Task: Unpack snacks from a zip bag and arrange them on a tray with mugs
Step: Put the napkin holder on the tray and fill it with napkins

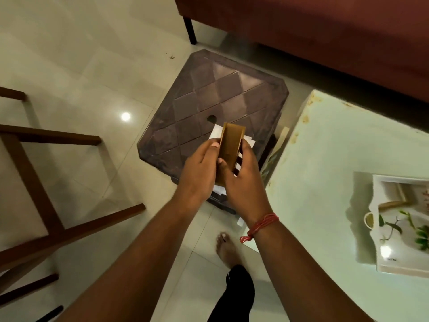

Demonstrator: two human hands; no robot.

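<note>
A pale green bench [329, 159] carries a white tray [383, 266] near its right edge; a brown plastic stool [197, 101] stands on the tiled floor [81, 54].

Brown plastic stool [216, 108] on tiled floor [81, 54], wooden chair frame [34, 163] left, maroon sofa [325, 31] behind, pale green table [336, 147] right.

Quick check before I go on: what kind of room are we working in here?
Most likely a home living or dining room: a red sofa along the far side, a brown plastic stool on the tiled floor, wooden chair legs, and a tray on a pale table.
</note>
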